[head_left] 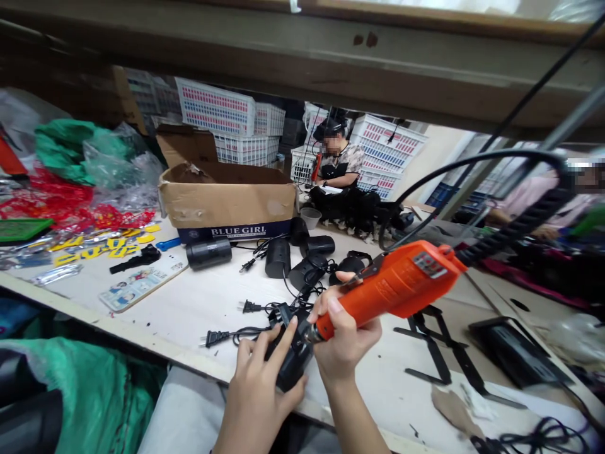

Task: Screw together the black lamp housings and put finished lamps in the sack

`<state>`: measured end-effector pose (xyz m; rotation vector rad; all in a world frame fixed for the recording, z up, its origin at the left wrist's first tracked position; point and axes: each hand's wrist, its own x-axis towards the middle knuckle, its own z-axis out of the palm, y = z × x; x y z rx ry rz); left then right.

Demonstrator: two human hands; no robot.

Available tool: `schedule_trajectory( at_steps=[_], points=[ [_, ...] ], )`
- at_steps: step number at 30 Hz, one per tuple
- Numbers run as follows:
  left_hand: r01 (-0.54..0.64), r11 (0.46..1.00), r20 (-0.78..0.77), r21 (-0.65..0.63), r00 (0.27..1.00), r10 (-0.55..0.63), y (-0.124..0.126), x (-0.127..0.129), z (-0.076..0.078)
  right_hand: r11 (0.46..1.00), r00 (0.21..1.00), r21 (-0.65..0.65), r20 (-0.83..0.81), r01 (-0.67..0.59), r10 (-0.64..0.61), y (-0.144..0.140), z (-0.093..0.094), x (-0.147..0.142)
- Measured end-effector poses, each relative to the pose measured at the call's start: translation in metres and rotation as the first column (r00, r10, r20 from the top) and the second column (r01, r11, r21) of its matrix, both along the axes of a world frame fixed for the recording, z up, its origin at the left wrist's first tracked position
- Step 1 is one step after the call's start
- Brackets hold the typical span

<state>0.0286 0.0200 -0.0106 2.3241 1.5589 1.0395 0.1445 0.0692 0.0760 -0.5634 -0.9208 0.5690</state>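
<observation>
My right hand (347, 331) is wrapped round an orange electric screwdriver (392, 284), tilted so its tip points down and left. That tip meets a black cylindrical housing (293, 366) near the table's front edge. My left hand (262, 378) grips the housing, fingers laid over its top and thumb at its lower side. The exact spot under the tip is hidden by my fingers. Just behind lie power cords with plugs (217, 338), and beyond them several more black cylindrical housings (278, 257).
A cardboard box (231, 205) stands at the back. A phone (142, 287) and yellow-and-silver packets (108, 246) lie to the left. Black metal brackets (430, 353) are at the right. A shelf beam (302, 63) crosses overhead; a co-worker (343, 154) sits across the table.
</observation>
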Motion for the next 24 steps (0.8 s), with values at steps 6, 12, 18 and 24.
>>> schedule_trajectory(
  at_steps=[6,12,18,24],
  points=[
    [0.009,0.999,0.012,-0.042,1.000,-0.008,0.001,-0.002,0.000,0.999,0.995,0.005,-0.092,0.042,-0.042,0.000,0.013,0.001],
    [0.029,0.986,0.124,-0.165,0.992,-0.008,-0.002,-0.001,-0.005,1.000,0.981,-0.011,-0.194,-0.003,0.001,0.001,0.024,0.009],
    [0.146,0.962,0.407,-0.230,0.912,-0.041,-0.012,0.007,-0.004,0.999,0.973,-0.033,-0.231,-0.036,0.027,-0.003,0.025,0.013],
    [0.000,0.998,0.426,-0.061,0.904,0.026,-0.011,0.009,0.003,0.997,0.972,-0.045,-0.230,-0.058,0.046,-0.011,0.030,0.011]
  ],
)
